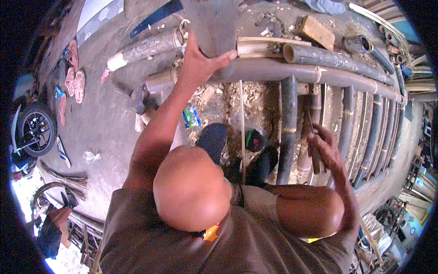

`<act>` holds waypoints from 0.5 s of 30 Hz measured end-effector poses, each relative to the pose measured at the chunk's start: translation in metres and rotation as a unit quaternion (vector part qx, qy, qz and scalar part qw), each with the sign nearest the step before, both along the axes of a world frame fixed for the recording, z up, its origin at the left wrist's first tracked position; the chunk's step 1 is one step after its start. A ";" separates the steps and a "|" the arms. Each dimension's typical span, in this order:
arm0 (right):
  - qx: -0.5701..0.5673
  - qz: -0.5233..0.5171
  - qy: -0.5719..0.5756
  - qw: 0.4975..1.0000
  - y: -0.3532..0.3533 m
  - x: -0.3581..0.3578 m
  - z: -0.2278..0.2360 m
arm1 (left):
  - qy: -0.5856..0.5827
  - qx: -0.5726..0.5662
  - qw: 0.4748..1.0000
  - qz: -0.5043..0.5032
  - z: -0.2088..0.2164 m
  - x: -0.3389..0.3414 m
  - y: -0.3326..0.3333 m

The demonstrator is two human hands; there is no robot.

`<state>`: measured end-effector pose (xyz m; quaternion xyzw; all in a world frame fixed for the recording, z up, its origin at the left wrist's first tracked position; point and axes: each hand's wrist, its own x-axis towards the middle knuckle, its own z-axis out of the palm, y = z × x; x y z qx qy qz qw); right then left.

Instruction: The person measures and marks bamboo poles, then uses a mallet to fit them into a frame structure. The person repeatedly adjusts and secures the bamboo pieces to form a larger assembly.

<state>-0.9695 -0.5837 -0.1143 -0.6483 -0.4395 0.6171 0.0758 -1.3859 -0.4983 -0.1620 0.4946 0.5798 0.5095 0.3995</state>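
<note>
My left hand (200, 64) reaches far forward and grips the lower end of a wide, grey-brown bamboo piece (211, 27), thumb and fingers around it. The piece rises toward the top edge and looks blurred. It is just above a thick bamboo pole (260, 71) that forms the long rail of a bamboo frame. At the right, my right hand (326, 146) is closed around a thin-bladed tool (315, 157), over the frame's bamboo crosspieces (287, 123). Its narrow blade points forward; whether it is a knife or a chisel I cannot tell.
Wood chips (255, 100) litter the ground inside the frame. Further off lie a handsaw (155, 18), a white-ended bamboo length (143, 51), a wooden block (316, 33) and a loose bamboo pole (337, 61). Sandals (75, 84) and a motorcycle wheel (39, 128) are at the left.
</note>
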 end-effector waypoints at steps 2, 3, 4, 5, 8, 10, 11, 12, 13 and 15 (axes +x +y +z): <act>0.059 0.095 0.061 0.992 0.019 -0.022 -0.002 | -0.017 0.012 1.000 -0.006 0.002 0.002 0.002; 0.067 0.094 0.051 0.992 0.025 -0.041 0.000 | -0.013 0.017 1.000 -0.008 0.002 0.001 0.004; 0.094 0.174 0.017 0.980 0.040 -0.055 -0.009 | -0.008 0.022 1.000 -0.011 0.004 0.002 0.005; 0.122 0.251 -0.022 0.960 0.056 -0.069 -0.019 | -0.040 0.022 0.999 -0.017 0.007 0.004 0.005; 0.225 0.216 -0.086 0.946 0.070 -0.152 -0.045 | -0.022 0.056 0.998 -0.019 -0.012 -0.005 0.002; 0.301 0.184 -0.068 0.933 0.062 -0.176 -0.076 | -0.025 -0.016 0.999 -0.022 -0.009 0.001 0.001; 0.332 0.172 -0.075 0.924 0.057 -0.196 -0.070 | -0.023 -0.033 0.999 -0.018 -0.009 -0.002 -0.002; 0.364 0.153 -0.069 0.916 0.052 -0.199 -0.090 | -0.026 -0.046 0.998 -0.023 -0.007 0.002 0.000; 0.365 0.152 -0.085 0.914 0.049 -0.211 -0.095 | -0.024 -0.043 0.999 -0.017 -0.010 -0.001 -0.002; 0.367 0.151 -0.132 0.908 0.043 -0.223 -0.102 | -0.032 -0.027 0.999 -0.016 -0.011 0.001 -0.002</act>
